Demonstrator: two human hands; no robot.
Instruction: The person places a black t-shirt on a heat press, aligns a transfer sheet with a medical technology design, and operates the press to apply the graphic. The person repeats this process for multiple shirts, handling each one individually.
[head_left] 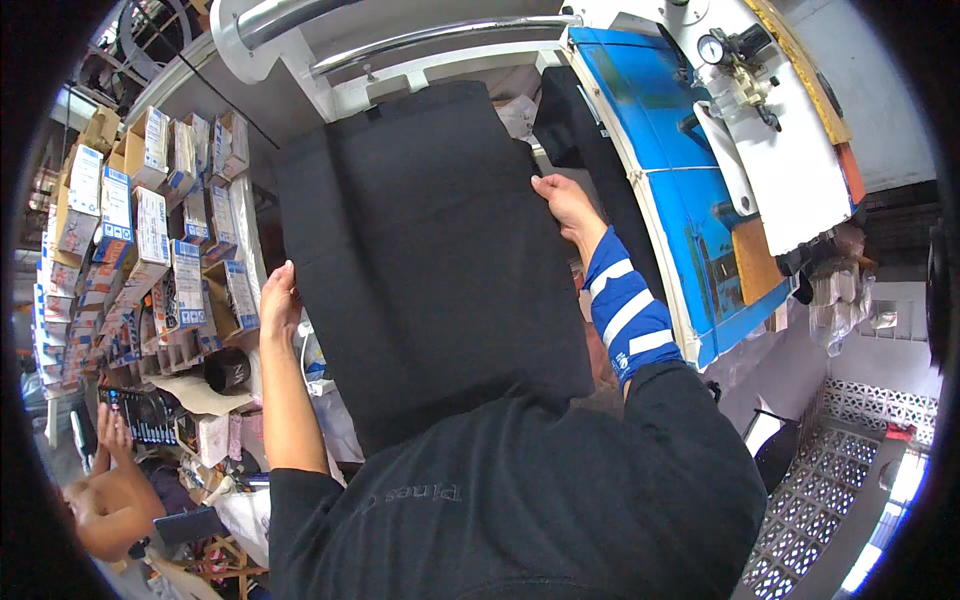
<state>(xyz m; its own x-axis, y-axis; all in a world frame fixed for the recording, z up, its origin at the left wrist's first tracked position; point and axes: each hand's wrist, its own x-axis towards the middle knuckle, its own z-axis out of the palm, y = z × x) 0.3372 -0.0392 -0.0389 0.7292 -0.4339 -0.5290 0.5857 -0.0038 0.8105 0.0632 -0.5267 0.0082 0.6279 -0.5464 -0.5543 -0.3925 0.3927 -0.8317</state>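
Black fabric panel (pixel 440 260) was held spread out, left edge gripped by the left hand (pixel 280 302), right edge pinched by the right hand (pixel 570 207).

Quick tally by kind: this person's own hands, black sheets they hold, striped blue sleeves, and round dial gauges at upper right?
Hands (left hand, right hand): 2
Black sheet: 1
Striped blue sleeve: 1
Dial gauge: 1
Total: 5
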